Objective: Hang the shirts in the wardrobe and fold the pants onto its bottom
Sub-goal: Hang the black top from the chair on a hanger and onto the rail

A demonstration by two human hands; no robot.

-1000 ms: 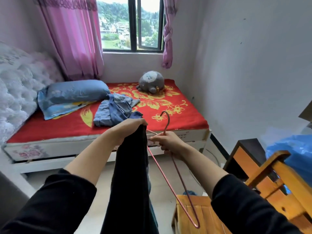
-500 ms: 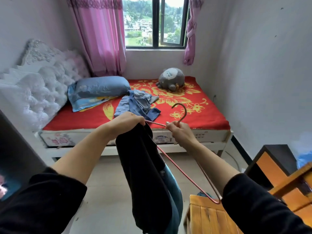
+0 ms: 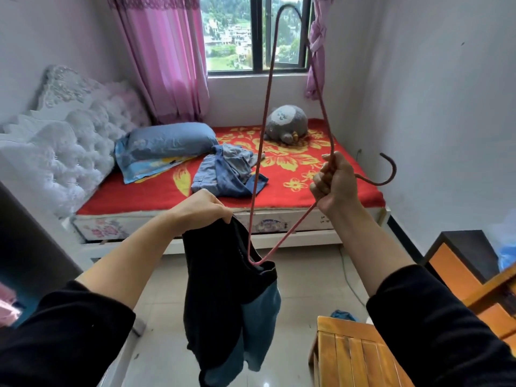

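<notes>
My left hand (image 3: 202, 209) grips the top edge of a black and teal shirt (image 3: 223, 303) that hangs in front of me. My right hand (image 3: 333, 182) holds a pink wire hanger (image 3: 268, 88) at its neck, with the hook pointing right. The hanger stands on end: one corner reaches up in front of the window, the other dips into the shirt's opening. A crumpled pile of blue clothes (image 3: 227, 173) lies on the red flowered bed (image 3: 307, 166).
A blue pillow (image 3: 170, 141) and a grey plush toy (image 3: 287, 124) lie on the bed. A wooden chair (image 3: 360, 353) stands at the lower right, with an orange and black cabinet (image 3: 458, 263) behind it. A dark panel (image 3: 30, 247) stands at the left.
My right hand has turned the hanger upright, swinging one corner up and the other into the shirt's opening. My left hand has lowered a little with the shirt. My view has shifted left.
</notes>
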